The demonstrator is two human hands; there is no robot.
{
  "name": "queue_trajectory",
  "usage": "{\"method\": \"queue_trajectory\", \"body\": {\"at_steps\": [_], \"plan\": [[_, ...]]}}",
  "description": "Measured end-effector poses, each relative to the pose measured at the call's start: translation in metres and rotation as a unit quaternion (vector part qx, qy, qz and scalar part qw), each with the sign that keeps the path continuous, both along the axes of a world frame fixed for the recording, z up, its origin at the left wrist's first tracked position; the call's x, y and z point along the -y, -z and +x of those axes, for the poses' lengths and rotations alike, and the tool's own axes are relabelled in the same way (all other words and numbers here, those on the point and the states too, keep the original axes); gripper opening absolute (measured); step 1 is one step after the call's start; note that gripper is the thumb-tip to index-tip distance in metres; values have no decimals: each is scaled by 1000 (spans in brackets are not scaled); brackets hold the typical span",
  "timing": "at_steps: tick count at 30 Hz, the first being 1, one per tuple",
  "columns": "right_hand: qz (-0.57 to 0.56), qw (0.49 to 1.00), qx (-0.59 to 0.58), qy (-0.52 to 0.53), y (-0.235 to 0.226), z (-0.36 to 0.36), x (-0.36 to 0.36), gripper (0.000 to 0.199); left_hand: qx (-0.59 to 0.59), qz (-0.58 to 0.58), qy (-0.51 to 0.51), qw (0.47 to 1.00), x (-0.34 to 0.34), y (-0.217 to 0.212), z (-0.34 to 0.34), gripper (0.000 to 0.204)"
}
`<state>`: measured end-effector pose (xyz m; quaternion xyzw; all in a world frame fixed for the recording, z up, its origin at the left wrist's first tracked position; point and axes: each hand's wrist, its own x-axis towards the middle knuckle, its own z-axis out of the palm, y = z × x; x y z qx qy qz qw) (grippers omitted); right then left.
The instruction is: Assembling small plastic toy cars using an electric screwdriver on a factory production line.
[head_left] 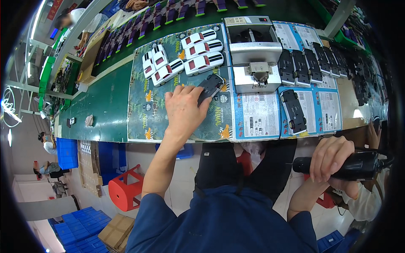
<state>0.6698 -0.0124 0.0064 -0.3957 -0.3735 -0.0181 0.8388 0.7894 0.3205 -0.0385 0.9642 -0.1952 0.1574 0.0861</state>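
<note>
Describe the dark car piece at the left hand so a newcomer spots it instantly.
Find the silver machine on the green workbench. Left of it, a patterned sheet holds white toy cars. Nearer the front edge, the left hand grips the dark car piece, the only one there not white.

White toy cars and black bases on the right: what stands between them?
In the head view, a metal machine stands between the white toy cars and black bases.
</note>
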Motion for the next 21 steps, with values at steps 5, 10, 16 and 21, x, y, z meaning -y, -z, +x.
{"method": "queue_trajectory", "body": {"at_steps": [5,10,16,21], "plan": [[2,1000,5,-9,1,3,1,67,-5,-9,-3,1000,-3,2,0,32],[-7,999,23,-48,1,10,8,67,-19,-83,-33,996,-8,11,8,33],[7,999,17,-37,2,5,15,69,-5,-249,14,968,25,9,2,26],[4,999,23,-45,-6,-4,17,74,-81,-278,74,954,135,30,-42,39]]}}
